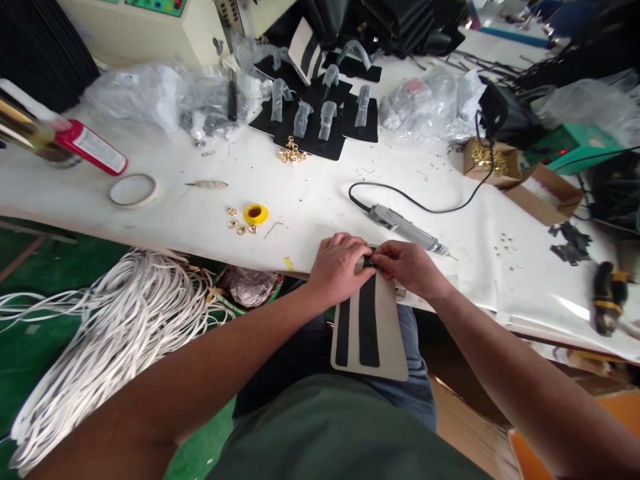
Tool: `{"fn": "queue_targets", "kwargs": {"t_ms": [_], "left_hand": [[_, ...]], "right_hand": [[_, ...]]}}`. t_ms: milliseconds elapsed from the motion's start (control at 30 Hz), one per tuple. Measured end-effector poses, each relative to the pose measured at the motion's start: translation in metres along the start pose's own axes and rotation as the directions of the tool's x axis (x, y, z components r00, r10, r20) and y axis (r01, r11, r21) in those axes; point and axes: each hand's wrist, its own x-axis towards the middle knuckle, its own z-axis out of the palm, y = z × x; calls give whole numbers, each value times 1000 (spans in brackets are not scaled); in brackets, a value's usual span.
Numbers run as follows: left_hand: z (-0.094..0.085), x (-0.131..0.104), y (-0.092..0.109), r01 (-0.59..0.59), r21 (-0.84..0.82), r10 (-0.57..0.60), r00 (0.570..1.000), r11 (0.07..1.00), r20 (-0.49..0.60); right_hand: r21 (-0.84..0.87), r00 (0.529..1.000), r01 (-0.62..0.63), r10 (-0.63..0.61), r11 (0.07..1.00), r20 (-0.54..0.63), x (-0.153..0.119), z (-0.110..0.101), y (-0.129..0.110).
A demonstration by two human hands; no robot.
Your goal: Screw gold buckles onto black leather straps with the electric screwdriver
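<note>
A flat beige panel (393,333) with rounded corners and two black strips lies over my lap, its far end at the table edge. My left hand (337,267) is closed on the far end of this panel, thumb and fingers around the top of the wider black strip (369,320). From the other side my right hand (404,263) pinches the same spot, where a small dark bit shows between the fingertips. Exactly what sits under the fingertips is hidden. Just beyond my right hand rests a grey handheld power tool (407,227) with a thin tip and black cord.
A yellow tape roll (256,214) and small gold clasps lie left of centre, near an awl (207,185) and a white tape roll (133,190). Black panels (320,143) with wrapped handles stand behind. At right are boxes (545,193) and pliers (607,297). White cords (115,353) cover the floor.
</note>
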Motion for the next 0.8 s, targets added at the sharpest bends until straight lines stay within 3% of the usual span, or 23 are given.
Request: {"fn": "queue_targets", "kwargs": {"t_ms": [167, 233, 267, 333, 367, 400, 467, 533, 600, 667, 733, 800], "left_hand": [[1, 0, 0, 2, 15, -2, 1000, 1000, -24], [1, 0, 0, 0, 13, 0, 1000, 1000, -26], [1, 0, 0, 0, 8, 0, 1000, 1000, -25], [1, 0, 1, -1, 1, 1, 1000, 1000, -23], [1, 0, 1, 0, 1, 0, 1000, 1000, -24], [0, 0, 1, 2, 4, -2, 1000, 1000, -28], [0, 0, 1, 6, 9, -6, 999, 1000, -35], [0, -1, 1, 8, 11, -8, 999, 1000, -37], [0, -1, 0, 5, 11, -4, 999, 1000, -35], [1, -1, 0, -1, 10, 1, 999, 1000, -36], [1, -1, 0, -9, 7, 9, 999, 1000, -38], [1, -2, 0, -12, 4, 12, 999, 1000, -36]], "right_hand": [[19, 999, 29, -30, 999, 26, -8, -4, 3], [-78, 989, 110, -117, 991, -86, -11, -13, 4], [-172, 962, 159, -192, 972, -193, -11, -19, 5], [-428, 848, 200, -374, 881, -375, -9, -31, 8], [-550, 799, 176, -445, 816, -405, -5, -36, 10], [-646, 784, 139, -482, 751, -392, 0, -41, 11], [-749, 837, 75, -450, 658, -311, 13, -48, 15], [-774, 899, 42, -363, 632, -247, 26, -52, 19], [-753, 916, 53, -332, 656, -225, 34, -56, 20], [-652, 904, 107, -347, 750, -251, 33, -60, 18], [-385, 909, 198, -316, 901, -271, 24, -63, 11], [3, 925, 272, -261, 962, -277, 10, -62, -3]]}}
